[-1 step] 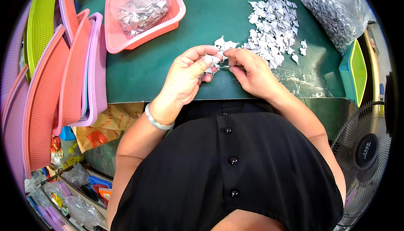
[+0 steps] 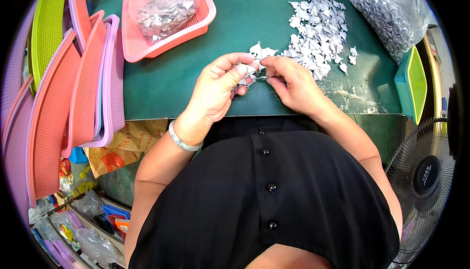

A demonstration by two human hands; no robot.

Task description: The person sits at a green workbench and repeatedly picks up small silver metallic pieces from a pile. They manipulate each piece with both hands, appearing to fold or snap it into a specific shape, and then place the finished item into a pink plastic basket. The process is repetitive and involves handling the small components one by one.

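My left hand [image 2: 210, 88] is closed over a few small silver-grey metal charms [image 2: 248, 79], flat and pointed with tiny end loops. Thumb and fingers pinch them just above the green table. Close on its right, my right hand [image 2: 297, 85] pinches a thin shiny piece [image 2: 263, 77], seen edge-on, that reaches toward the charms; its exact shape is too small to tell. A few loose charms [image 2: 262, 51] lie on the table just beyond the fingertips. From there a long heap of like charms [image 2: 318, 29] spreads away to the far right.
A pink basket [image 2: 169, 48] holds a clear bag of silvery pieces [image 2: 166, 17] at the far left. Stacked plastic baskets [image 2: 51, 122] crowd the left edge. To the right are a bag of grey ring-like parts [image 2: 387, 22], a green-and-teal basket [image 2: 411, 85] and a fan [image 2: 426, 176].
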